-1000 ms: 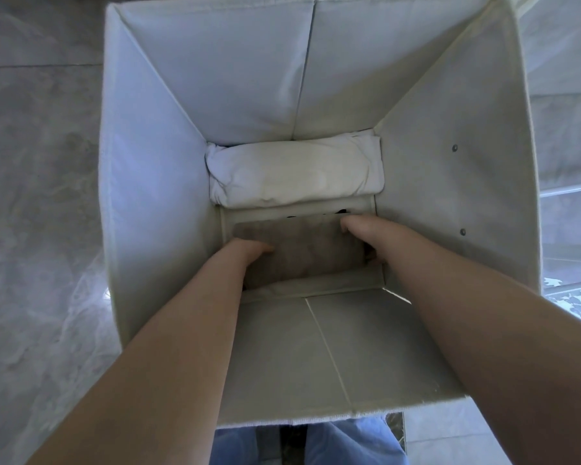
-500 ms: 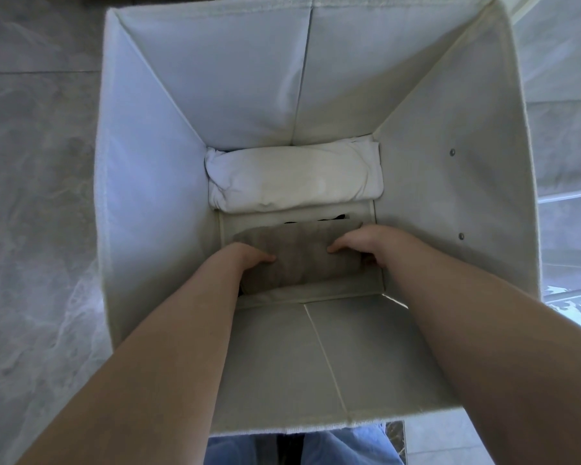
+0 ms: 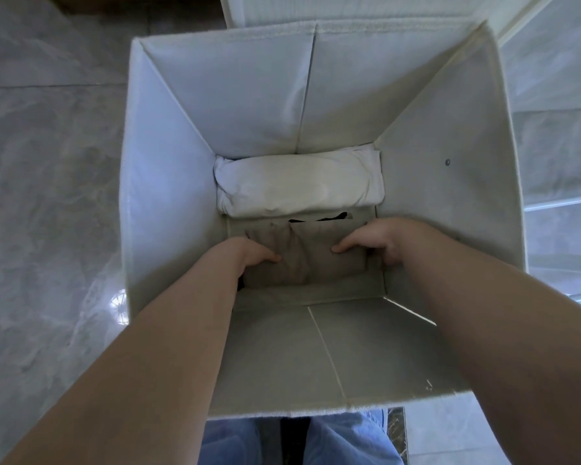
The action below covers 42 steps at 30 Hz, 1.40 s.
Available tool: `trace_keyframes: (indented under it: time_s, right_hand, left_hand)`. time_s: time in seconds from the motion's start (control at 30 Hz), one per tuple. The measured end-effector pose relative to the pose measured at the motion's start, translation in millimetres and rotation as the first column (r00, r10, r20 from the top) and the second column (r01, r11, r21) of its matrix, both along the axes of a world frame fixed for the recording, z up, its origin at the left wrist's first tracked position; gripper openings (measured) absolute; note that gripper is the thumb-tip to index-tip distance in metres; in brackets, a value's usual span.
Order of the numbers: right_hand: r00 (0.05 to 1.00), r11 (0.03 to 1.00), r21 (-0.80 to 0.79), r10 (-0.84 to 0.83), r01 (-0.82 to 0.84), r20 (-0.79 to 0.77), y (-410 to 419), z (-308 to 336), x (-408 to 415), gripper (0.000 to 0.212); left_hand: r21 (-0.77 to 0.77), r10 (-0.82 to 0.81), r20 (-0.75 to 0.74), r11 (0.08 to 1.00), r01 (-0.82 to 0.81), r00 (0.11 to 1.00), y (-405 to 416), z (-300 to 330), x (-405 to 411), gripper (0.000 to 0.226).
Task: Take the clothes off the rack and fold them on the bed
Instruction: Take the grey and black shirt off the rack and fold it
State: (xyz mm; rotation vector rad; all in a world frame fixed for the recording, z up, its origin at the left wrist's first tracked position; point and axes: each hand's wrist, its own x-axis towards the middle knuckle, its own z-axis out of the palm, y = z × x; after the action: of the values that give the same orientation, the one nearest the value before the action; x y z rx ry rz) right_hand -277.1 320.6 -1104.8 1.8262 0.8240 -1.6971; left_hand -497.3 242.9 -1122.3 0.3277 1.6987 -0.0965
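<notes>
Deep cream fabric bin (image 3: 168, 196); rolled white garment (image 3: 299, 186) at its far wall; both hands, left hand (image 3: 252, 255) and right hand (image 3: 369, 239), press flat-fingered on the folded taupe cloth (image 3: 309, 263) nearer.

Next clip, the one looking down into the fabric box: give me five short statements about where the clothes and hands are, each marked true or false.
1. Both hands are inside the cream fabric storage box. True.
2. The rolled white garment lies against the far wall. True.
3. The left hand grips the white garment. False: it rests on the folded taupe cloth.
4. The right hand is outside the box. False: it is on the taupe cloth's right end.
5. The taupe cloth lies nearer the person than the white garment. True.
</notes>
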Motion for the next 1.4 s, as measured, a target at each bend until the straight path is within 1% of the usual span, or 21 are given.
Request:
trace_keyframes:
  time_s: [0.07, 0.13, 0.2, 0.27, 0.33, 0.47, 0.53, 0.67, 0.77, 0.83, 0.9, 0.93, 0.97, 1.0, 1.03, 1.07, 1.13, 1.2, 1.23, 1.3, 1.4]
  right_hand:
    - [0.999, 0.999, -0.031, -0.039, 0.038, -0.021, 11, 10, 1, 0.08]
    - [0.99, 0.99, 0.025, -0.134, 0.136, -0.051, 23, 25, -5, 0.06]
    - [0.949, 0.946, 0.11, -0.294, 0.306, -0.111, 36, 36, -13, 0.037]
    - [0.917, 0.906, 0.168, -0.361, 0.388, -0.169, 49, 40, -19, 0.022]
    - [0.909, 0.888, 0.213, -0.37, 0.406, -0.191, 57, 35, -25, 0.016]
    - [0.909, 0.853, 0.322, -0.357, 0.411, -0.214, 59, 17, -38, 0.019]
    - [0.904, 0.827, 0.367, -0.364, 0.425, -0.226, 56, 6, -44, 0.026]
    - [0.895, 0.749, 0.49, -0.383, 0.446, -0.23, 53, -15, -47, 0.031]
    - [0.9, 0.698, 0.571, -0.374, 0.432, -0.224, 54, -26, -48, 0.042]
    - [0.932, 0.656, 0.683, -0.347, 0.321, -0.105, 52, -28, -52, 0.065]
    - [0.924, 0.569, 0.821, -0.287, -0.049, 0.254, 45, -27, -56, 0.086]
    - [0.873, 0.473, 0.84, -0.251, -0.265, 0.417, 39, -24, -58, 0.082]
    - [0.844, 0.359, 0.838, -0.198, -0.411, 0.499, 34, -18, -61, 0.072]
    - [0.853, 0.241, 0.844, -0.101, -0.479, 0.512, 31, -15, -63, 0.058]
    - [0.864, 0.141, 0.854, 0.025, -0.501, 0.503, 28, -10, -67, 0.045]
    - [0.862, 0.069, 0.866, 0.166, -0.496, 0.48, 27, -13, -70, 0.035]
    - [0.784, -0.027, 0.841, 0.348, -0.54, 0.514, 24, -21, -74, 0.027]
    - [0.729, -0.027, 0.797, 0.386, -0.603, 0.565, 23, -32, -75, 0.033]
    - [0.725, 0.009, 0.781, 0.381, -0.624, 0.575, 23, -36, -76, 0.036]
    - [0.727, 0.077, 0.761, 0.371, -0.644, 0.578, 24, -42, -77, 0.039]
    - [0.702, 0.13, 0.72, 0.395, -0.682, 0.593, 29, -44, -82, 0.039]
  left_hand:
    - [0.014, 0.031, 0.068, 0.999, -0.032, 0.997, 10, 5, -5, 0.107]
    - [0.087, 0.126, 0.017, 0.988, -0.127, 0.992, 23, 15, -11, 0.08]
    - [0.209, 0.273, -0.057, 0.944, -0.255, 0.96, 40, 30, -14, 0.077]
    - [0.338, 0.332, -0.094, 0.897, -0.284, 0.939, 56, 36, -15, 0.069]
    - [0.455, 0.347, -0.173, 0.858, -0.238, 0.922, 67, 35, -15, 0.059]
    - [0.536, 0.346, -0.331, 0.835, -0.127, 0.878, 71, 19, -17, 0.044]
    - [0.541, 0.348, -0.347, 0.833, -0.117, 0.871, 68, 4, -19, 0.04]
    - [0.563, 0.372, -0.33, 0.815, -0.135, 0.868, 60, -13, -20, 0.045]
    - [0.585, 0.411, -0.34, 0.797, -0.151, 0.846, 54, -19, -19, 0.059]
    - [0.662, 0.432, -0.362, 0.743, -0.099, 0.826, 49, -17, -15, 0.064]
    - [0.696, 0.362, -0.567, 0.691, 0.196, 0.74, 44, -13, -8, 0.061]
    - [0.619, 0.287, -0.725, 0.672, 0.407, 0.626, 41, -9, -4, 0.053]
    - [0.526, 0.228, -0.83, 0.625, 0.576, 0.51, 41, -6, 0, 0.044]
    - [0.468, 0.189, -0.875, 0.561, 0.683, 0.445, 43, -3, 4, 0.038]
    - [0.445, 0.132, -0.888, 0.489, 0.75, 0.44, 44, 0, 8, 0.033]
    - [0.454, 0.066, -0.877, 0.434, 0.778, 0.475, 46, 1, 11, 0.031]
    - [0.501, -0.083, -0.814, 0.402, 0.767, 0.575, 49, -3, 14, 0.034]
    - [0.475, -0.244, -0.767, 0.405, 0.781, 0.593, 52, -11, 13, 0.049]
    - [0.451, -0.298, -0.759, 0.401, 0.798, 0.579, 52, -17, 11, 0.054]
    - [0.431, -0.353, -0.74, 0.405, 0.806, 0.573, 53, -24, 4, 0.059]
    - [0.414, -0.401, -0.677, 0.486, 0.77, 0.617, 57, -26, 0, 0.063]
